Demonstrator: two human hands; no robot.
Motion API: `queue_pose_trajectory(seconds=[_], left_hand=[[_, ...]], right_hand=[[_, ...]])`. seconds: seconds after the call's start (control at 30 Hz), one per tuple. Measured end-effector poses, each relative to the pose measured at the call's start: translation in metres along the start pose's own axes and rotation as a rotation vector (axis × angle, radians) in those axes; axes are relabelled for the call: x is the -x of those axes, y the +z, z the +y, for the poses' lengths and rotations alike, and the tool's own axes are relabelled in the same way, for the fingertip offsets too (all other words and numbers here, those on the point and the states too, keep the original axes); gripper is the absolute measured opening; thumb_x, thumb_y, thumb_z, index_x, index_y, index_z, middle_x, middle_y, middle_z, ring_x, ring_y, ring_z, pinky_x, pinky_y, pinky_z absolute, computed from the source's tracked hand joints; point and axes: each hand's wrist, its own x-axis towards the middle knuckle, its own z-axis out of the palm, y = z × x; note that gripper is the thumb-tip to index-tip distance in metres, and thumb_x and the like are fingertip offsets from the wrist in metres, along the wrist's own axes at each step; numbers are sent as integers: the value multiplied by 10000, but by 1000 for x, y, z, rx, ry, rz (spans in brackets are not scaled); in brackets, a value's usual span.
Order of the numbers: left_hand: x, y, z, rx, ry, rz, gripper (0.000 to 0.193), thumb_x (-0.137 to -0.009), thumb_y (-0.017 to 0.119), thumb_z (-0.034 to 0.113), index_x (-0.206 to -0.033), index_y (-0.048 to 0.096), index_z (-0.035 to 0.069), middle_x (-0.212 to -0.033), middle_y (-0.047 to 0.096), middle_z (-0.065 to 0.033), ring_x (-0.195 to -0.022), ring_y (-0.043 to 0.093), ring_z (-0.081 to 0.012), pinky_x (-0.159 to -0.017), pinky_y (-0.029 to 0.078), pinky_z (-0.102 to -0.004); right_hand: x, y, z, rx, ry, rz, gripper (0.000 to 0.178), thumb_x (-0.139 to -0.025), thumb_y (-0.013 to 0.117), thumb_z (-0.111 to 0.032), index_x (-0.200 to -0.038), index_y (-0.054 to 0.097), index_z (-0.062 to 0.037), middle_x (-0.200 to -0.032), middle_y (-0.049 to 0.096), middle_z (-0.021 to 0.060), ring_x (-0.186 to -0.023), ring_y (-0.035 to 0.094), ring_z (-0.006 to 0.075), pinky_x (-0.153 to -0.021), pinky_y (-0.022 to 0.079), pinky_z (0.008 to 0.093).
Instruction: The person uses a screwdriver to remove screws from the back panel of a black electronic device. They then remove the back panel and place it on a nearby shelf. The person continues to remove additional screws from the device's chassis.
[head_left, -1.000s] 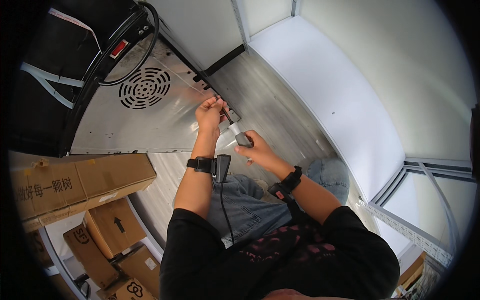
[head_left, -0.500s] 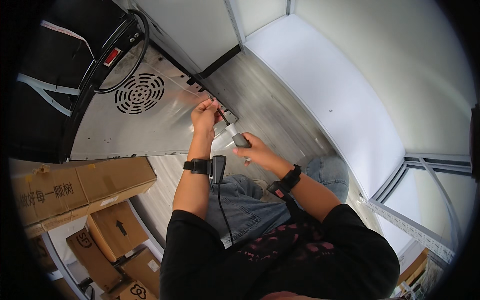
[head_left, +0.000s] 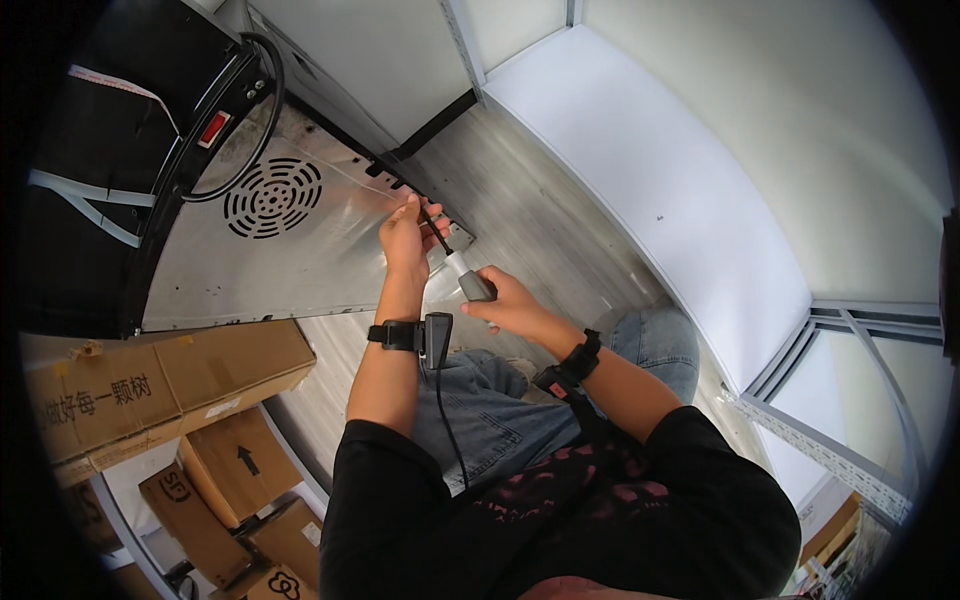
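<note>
My right hand (head_left: 512, 303) is wrapped round the grey handle of a screwdriver (head_left: 475, 285) with a pale collar. Its dark shaft points up and left to the fingers of my left hand (head_left: 405, 243). Those fingers curl at the tip end of the shaft, thumb uppermost; whatever they pinch there is too small to make out. Both hands are over the slotted edge of a bare metal panel (head_left: 230, 270), near its right corner. The panel has a round vent of curved slots (head_left: 273, 197).
A black housing (head_left: 110, 130) with a red switch (head_left: 213, 129) and a looped black cable (head_left: 277, 110) adjoins the panel. Cardboard boxes (head_left: 190, 390) stand at the lower left. A white shelf (head_left: 650, 200) runs along the right, with a metal frame (head_left: 830, 450) below it.
The fingers of my left hand have shifted at the screwdriver tip, and the small metal piece seen there earlier no longer shows. The panel and housing sit slightly further left in view.
</note>
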Motion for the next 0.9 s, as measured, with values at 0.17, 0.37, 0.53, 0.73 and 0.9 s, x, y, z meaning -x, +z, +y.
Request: queue_pose_trajectory(seconds=[0.17,0.37,0.53,0.73,0.9], left_hand=[[-3,-2,-2,31,-13,16,195,-939,476,231,-964,564,59,-848,641,-80,-659,622,-182,-566,508,-288],[-1,0,-1,65,-69,27,181,-927,473,204,-973,546,45,-852,623,-105,-656,626,-200,-546,518,-292],[9,9,1,47,-72,20,177,-925,460,195,-1017,519,55,-869,612,-126,-658,633,-221,-560,535,-300],[7,32,-28,79,-147,-207,163,-932,454,166,-1043,514,62,-943,611,-121,-772,658,-257,-658,561,-326],[-1,88,-65,-26,-185,-326,140,-923,497,164,-988,559,57,-894,633,-83,-808,663,-220,-672,555,-297]], right_hand=[[8,4,-15,-8,1,17,508,-784,696,-213,-1130,395,5,-864,547,93,-641,569,124,-434,389,247],[12,5,-15,69,-12,25,500,-796,684,-207,-1131,389,18,-828,545,89,-621,568,119,-433,387,238],[17,-5,-4,-22,-29,12,475,-781,686,-227,-1096,423,11,-792,548,75,-593,557,120,-438,410,255],[29,-58,27,-147,102,98,376,-795,635,-156,-1102,492,7,-796,541,37,-624,547,107,-502,422,245],[47,-115,51,-289,105,284,316,-814,627,-169,-1065,530,-3,-770,536,21,-594,517,96,-541,416,248]])
